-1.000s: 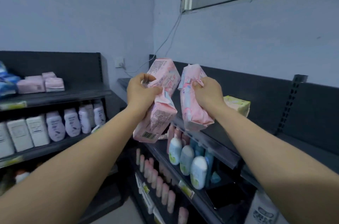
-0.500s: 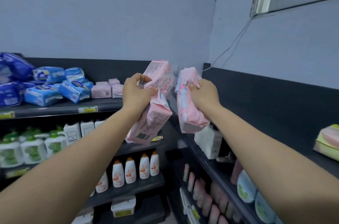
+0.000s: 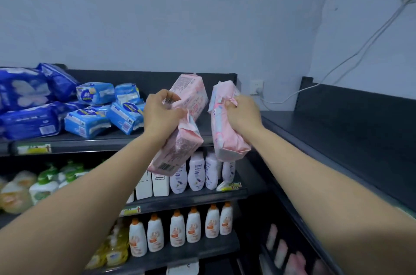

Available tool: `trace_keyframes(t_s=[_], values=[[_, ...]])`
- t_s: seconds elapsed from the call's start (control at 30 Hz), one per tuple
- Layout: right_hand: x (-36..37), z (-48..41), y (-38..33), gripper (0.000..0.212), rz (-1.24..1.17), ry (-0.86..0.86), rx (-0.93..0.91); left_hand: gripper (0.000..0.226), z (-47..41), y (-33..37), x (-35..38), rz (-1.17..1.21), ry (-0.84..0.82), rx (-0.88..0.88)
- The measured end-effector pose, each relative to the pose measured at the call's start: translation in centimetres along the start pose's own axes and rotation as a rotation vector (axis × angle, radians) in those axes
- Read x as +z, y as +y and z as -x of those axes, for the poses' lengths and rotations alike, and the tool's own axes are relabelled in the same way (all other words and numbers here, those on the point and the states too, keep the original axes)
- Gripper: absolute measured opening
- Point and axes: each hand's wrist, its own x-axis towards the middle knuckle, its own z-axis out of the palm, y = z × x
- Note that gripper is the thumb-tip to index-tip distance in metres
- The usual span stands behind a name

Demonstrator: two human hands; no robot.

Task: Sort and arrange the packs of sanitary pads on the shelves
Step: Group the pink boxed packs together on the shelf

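We get one view: head-worn, wide-angle, facing forward and slightly down into a room corner. Shelf unit (image 3: pixel 112 143) far left, second shelf (image 3: pixel 333 130) running along the right. Left hand (image 3: pixel 161 114) and right hand (image 3: pixel 244 114), gripping pink packs (image 3: pixel 190 99), sit centre, near us; forearms (image 3: pixel 90 196) enter from both bottom corners.

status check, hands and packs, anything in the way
Left hand grips two pink packs. Right hand grips a third pink pack. Both held before the top shelf; blue packs heaped at its left.
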Motion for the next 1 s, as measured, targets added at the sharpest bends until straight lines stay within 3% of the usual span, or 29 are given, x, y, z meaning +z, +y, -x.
trace_keyframes(t_s=[0.53, 0.73, 1.0], values=[[14.7, -19.9, 3.2, 0.035, -0.052, -0.157, -0.155, 0.026, -18.8, -9.6, 8.5, -0.232, 0.195, -0.015], [20.0, -23.7, 3.2, 0.017, -0.029, -0.234, -0.240, 0.027, -23.9, -13.4, 10.0, -0.307, 0.253, -0.097], [25.7, -27.6, 1.3, 0.020, 0.093, -0.300, -0.340, 0.021, -29.0, -18.4, 10.4, -0.342, 0.233, -0.201]])
